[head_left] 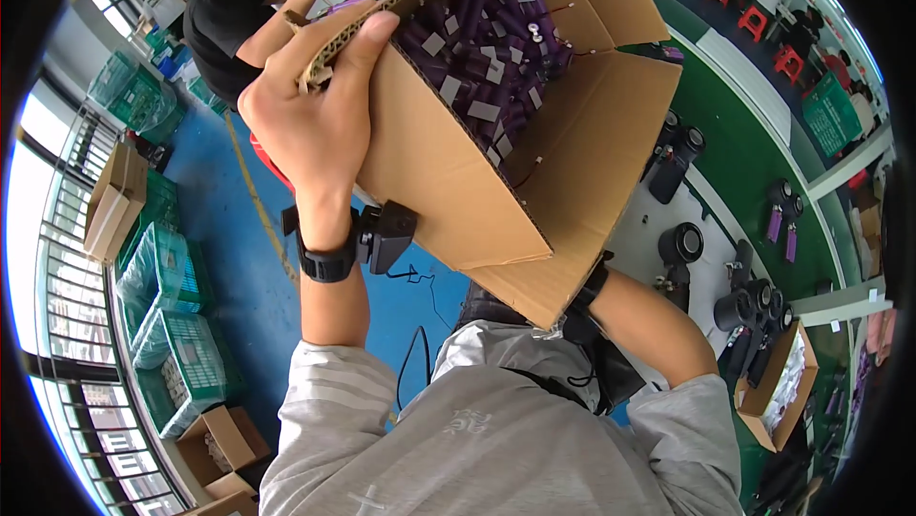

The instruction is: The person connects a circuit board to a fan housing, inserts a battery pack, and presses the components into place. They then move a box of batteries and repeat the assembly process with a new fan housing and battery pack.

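An open cardboard box (448,172) is held up in front of me, tilted so its inside shows. Many purple cylindrical battery packs (477,67) with white labels lie jumbled in it, a few thin wires with small connectors sticking out. My left hand (320,115) is closed over the box's left upper edge, thumb on the rim, fingers round the outer side. From the right, my right forearm (654,330) reaches under the lower flap. The box hides my right hand, so its fingers cannot be seen. Black camera-like devices are strapped at my wrists.
A bench (701,296) at my right bears several black handheld devices (680,244). Another open carton (778,387) stands beyond. Green crates (191,354) and cartons line the left wall. A co-worker in black (224,20) stands at upper left. Red stools (754,22) are far right.
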`<action>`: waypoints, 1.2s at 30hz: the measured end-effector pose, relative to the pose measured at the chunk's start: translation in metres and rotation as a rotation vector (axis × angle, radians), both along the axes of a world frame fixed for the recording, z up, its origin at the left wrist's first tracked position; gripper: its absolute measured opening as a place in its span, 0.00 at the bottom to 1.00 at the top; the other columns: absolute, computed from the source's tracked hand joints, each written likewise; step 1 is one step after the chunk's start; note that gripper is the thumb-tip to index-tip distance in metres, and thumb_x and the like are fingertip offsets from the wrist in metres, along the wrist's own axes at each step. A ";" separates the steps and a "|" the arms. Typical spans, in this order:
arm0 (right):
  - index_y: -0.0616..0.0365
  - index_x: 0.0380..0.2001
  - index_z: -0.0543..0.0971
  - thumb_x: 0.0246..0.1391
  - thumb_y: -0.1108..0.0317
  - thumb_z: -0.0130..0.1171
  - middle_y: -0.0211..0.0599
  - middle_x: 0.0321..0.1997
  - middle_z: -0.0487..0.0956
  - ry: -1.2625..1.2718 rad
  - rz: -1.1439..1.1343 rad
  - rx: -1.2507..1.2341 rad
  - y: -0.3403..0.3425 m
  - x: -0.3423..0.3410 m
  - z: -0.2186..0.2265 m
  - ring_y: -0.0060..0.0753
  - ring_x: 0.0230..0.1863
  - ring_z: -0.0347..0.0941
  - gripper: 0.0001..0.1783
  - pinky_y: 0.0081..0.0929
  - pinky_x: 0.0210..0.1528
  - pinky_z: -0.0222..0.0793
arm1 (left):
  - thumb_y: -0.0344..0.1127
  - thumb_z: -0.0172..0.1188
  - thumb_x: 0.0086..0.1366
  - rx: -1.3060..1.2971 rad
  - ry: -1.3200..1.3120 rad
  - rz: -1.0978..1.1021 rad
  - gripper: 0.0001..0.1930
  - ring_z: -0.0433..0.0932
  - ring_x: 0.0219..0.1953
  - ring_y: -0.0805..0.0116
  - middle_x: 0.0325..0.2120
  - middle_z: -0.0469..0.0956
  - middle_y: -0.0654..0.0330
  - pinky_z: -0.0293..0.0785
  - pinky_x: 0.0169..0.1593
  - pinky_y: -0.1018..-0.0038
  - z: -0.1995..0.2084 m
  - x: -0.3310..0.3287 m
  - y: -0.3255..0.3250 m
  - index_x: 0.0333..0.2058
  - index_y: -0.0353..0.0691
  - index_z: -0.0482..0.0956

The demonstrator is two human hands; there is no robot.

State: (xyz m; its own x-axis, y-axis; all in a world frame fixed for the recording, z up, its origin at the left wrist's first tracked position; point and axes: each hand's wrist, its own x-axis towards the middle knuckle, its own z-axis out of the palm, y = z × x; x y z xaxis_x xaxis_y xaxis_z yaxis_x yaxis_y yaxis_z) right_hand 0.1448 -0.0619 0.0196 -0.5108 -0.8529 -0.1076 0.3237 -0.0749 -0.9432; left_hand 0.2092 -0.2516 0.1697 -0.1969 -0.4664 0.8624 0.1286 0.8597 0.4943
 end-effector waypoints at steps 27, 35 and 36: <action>0.58 0.58 0.67 0.65 0.47 0.42 0.39 0.59 0.72 -0.402 -0.454 -0.101 0.066 -0.027 0.032 0.38 0.58 0.69 0.29 0.38 0.60 0.66 | 0.46 0.75 0.45 -0.494 -0.210 -0.131 0.25 0.82 0.38 0.56 0.36 0.83 0.50 0.74 0.45 0.68 -0.017 0.026 0.079 0.38 0.36 0.82; 0.59 0.59 0.66 0.67 0.54 0.38 0.40 0.60 0.72 -0.711 -0.217 -0.340 0.019 -0.063 0.009 0.41 0.60 0.68 0.25 0.39 0.62 0.65 | 0.41 0.74 0.47 -0.537 -0.208 -0.095 0.22 0.83 0.37 0.57 0.35 0.83 0.48 0.74 0.46 0.68 -0.019 0.003 0.042 0.37 0.32 0.81; 0.59 0.59 0.66 0.67 0.55 0.38 0.41 0.60 0.71 -0.736 -0.209 -0.345 0.007 -0.068 0.007 0.41 0.60 0.68 0.25 0.39 0.62 0.64 | 0.40 0.74 0.48 -0.531 -0.197 -0.092 0.21 0.83 0.37 0.57 0.35 0.83 0.48 0.74 0.46 0.69 -0.020 0.001 0.034 0.37 0.32 0.81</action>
